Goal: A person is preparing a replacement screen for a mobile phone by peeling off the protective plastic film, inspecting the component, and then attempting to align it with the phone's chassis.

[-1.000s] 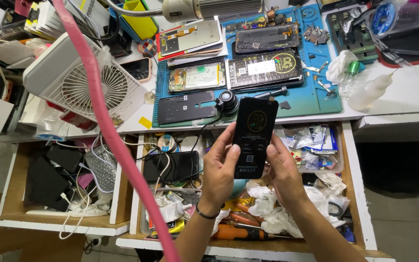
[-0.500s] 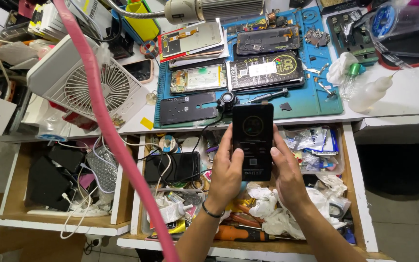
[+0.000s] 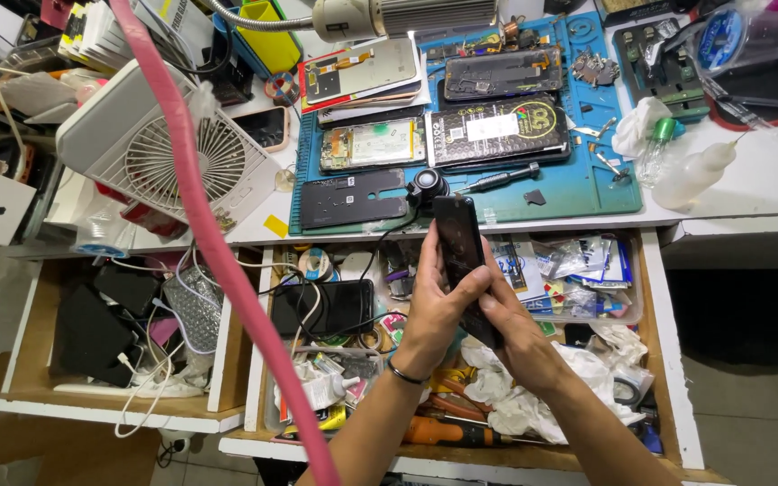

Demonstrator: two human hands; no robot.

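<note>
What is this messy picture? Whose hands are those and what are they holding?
The picture comes from a camera worn on a person's head, looking down, so the arms reach in from the bottom. There is no machine, just two bare hands. The left hand and right hand hold a dark phone between them, turned partly on its edge, above an open drawer full of tools, wires and crumpled tissues. Above it is a white table with a blue work mat. On the mat lie opened phone parts and a screwdriver. To the left sit a small white fan and a pink hose that runs across the view.
</note>
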